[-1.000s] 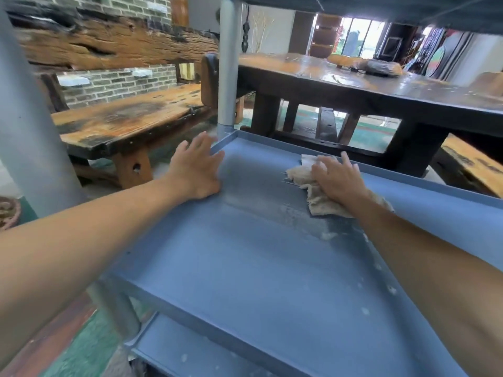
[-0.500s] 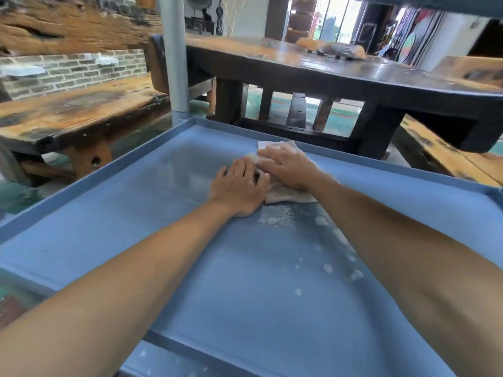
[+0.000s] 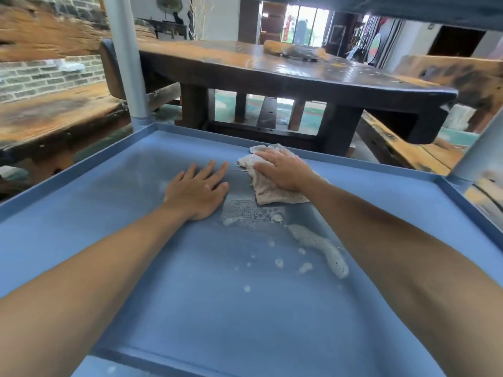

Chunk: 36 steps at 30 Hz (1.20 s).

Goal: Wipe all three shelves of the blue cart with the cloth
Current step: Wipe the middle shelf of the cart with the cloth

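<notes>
The blue cart's middle shelf (image 3: 136,268) fills the lower view, wet and streaked with white foam (image 3: 324,250). A beige cloth (image 3: 268,190) lies near the shelf's far rim. My right hand (image 3: 283,171) presses flat on the cloth with fingers spread over it. To the left of the cloth, my left hand (image 3: 197,190) rests flat on the bare shelf, fingers straight, a small gap from the cloth. The underside of the upper shelf (image 3: 408,6) shows along the top edge. A strip of the lower shelf (image 3: 109,370) peeks below the near rim.
Grey cart posts stand at the far left corner (image 3: 125,63) and far right corner (image 3: 479,148). Beyond the cart is a dark wooden table (image 3: 285,69), with wooden benches to the left (image 3: 54,110) and right (image 3: 408,151).
My left hand came off the left rim, touched the cloth beside my right hand, then drew slightly left onto bare shelf. The cloth shifted a little right, leaving a foam trail.
</notes>
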Motion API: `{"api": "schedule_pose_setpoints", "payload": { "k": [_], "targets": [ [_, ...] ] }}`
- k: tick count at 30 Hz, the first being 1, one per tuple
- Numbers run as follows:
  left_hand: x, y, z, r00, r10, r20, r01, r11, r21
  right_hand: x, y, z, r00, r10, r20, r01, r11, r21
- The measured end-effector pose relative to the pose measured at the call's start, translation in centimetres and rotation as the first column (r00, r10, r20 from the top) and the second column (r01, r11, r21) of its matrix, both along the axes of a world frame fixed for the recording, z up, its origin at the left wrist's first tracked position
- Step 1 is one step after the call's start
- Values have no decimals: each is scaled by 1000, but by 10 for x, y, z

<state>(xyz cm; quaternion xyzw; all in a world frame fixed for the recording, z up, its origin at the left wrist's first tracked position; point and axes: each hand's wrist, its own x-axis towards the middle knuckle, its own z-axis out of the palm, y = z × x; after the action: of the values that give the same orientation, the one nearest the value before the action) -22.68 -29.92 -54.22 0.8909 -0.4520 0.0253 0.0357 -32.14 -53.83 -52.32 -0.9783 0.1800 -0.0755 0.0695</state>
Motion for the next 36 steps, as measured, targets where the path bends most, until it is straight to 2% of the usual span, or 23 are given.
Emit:
{"api": "schedule_pose_setpoints", "payload": {
  "k": [10,16,19,21,23,24,28,30,32,34,36],
  "targets": [
    [5,-4,-6,997,48,-65,-47,999,9,-82,-50,-2,999,-49,6,50,994,-101],
    [6,-4,-6,992,60,-113,-61,998,-6,-152,-98,-7,956,-294,-9,294,955,-28],
    [-6,-4,3,996,41,-79,-45,998,-50,-163,-108,-6,938,-344,-27,344,939,-24],
    [-18,-9,17,1000,12,22,-10,994,-113,-161,-106,-7,938,-341,-60,338,939,-57],
    [-40,-30,32,995,-64,82,73,991,-110,-160,-105,-7,938,-333,-95,326,942,-81],
    [-58,-47,38,992,-113,51,119,985,-126,-162,-106,-6,938,-331,-100,323,942,-90],
    [-142,-127,54,940,-244,-240,192,957,-218,-165,-102,-3,932,-356,-67,353,934,-58],
    [-169,-154,47,928,-229,-292,191,969,-155,-166,-101,-3,934,-352,-58,349,936,-50],
    [-174,-163,32,961,-154,-230,130,985,-118,-165,-100,-5,932,-360,-37,359,933,-20],
    [-179,-163,21,987,-134,-94,119,982,-145,-168,-101,-5,929,-369,-21,369,929,-8],
    [-179,-162,19,991,-130,-35,124,982,-141,-169,-101,-4,931,-364,-19,364,931,-10]
  ]
}}
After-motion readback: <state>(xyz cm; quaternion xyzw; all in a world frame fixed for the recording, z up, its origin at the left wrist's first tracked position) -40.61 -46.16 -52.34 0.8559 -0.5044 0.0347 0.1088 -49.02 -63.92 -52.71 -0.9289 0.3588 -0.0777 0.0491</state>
